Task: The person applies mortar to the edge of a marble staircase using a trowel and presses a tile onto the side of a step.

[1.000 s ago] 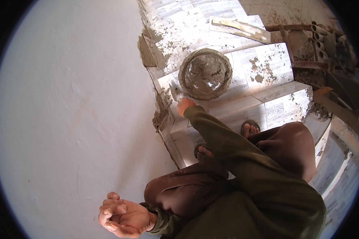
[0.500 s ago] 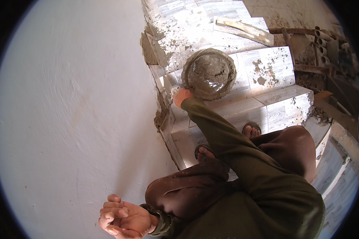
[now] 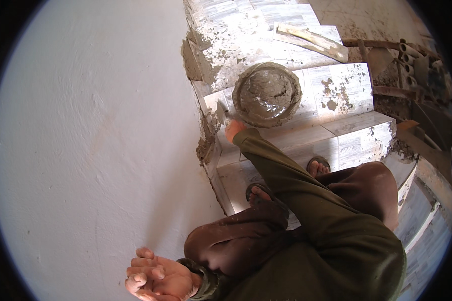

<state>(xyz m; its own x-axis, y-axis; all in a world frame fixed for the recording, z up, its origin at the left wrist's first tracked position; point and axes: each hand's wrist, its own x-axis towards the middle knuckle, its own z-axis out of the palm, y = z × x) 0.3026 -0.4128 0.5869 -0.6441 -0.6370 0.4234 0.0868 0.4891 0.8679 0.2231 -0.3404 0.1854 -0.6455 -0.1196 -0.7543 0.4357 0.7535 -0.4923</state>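
My right hand [image 3: 232, 130] reaches forward over the tiled steps, closed around the handle of a small trowel. The trowel's greyish blade [image 3: 221, 112] points away from me beside the wall's foot; its handle is mostly covered by my fingers. Just right of it, a round pan [image 3: 238, 103] caked with mortar sits on a step. Wet grey-brown mortar [image 3: 269, 90] fills the pan, shiny near its front. My left hand [image 3: 158, 277] is at the lower left, palm up beside the wall, with loosely curled fingers apart and nothing in it.
A white plastered wall [image 3: 95, 140] runs along my left, with a rough mortar edge at its foot. A wooden strip [image 3: 311, 41] lies on a tile farther up. Mortar splashes dot the steps [image 3: 354, 125]. Pipes [image 3: 408, 62] and boards lie at right. My sandalled feet rest on lower steps.
My right hand has shifted slightly toward me and right, and the trowel blade shows more clearly. The whole view has tilted a little. My left hand stays nearly the same.
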